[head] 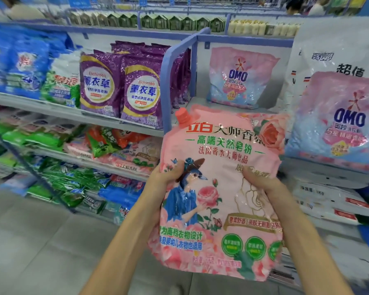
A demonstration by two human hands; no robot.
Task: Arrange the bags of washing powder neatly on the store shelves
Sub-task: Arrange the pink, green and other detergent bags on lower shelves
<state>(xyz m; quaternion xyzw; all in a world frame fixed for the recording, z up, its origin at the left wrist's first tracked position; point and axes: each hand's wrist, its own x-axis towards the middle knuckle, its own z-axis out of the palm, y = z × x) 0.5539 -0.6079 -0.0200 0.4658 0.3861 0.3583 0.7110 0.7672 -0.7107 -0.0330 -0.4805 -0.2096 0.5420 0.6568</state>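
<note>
I hold a large pink bag of washing powder (222, 167) upright in front of the shelves. It has a red screw cap at its top left, a blue bird figure and roses printed on it. My left hand (164, 177) grips its left edge, thumb on the front. My right hand (262, 184) grips its right side, thumb pressed into the front. The bag hangs in the air before the shelf (200, 103) that carries a pink OMO bag (241, 77).
Purple lavender bags (119, 88) stand on the upper left shelf behind a blue divider rail (168, 67). Blue and green bags fill the far left. Green, orange and pink bags (107, 145) lie on lower shelves. Another OMO bag (339, 122) and white sacks stand at right. Grey floor lies below.
</note>
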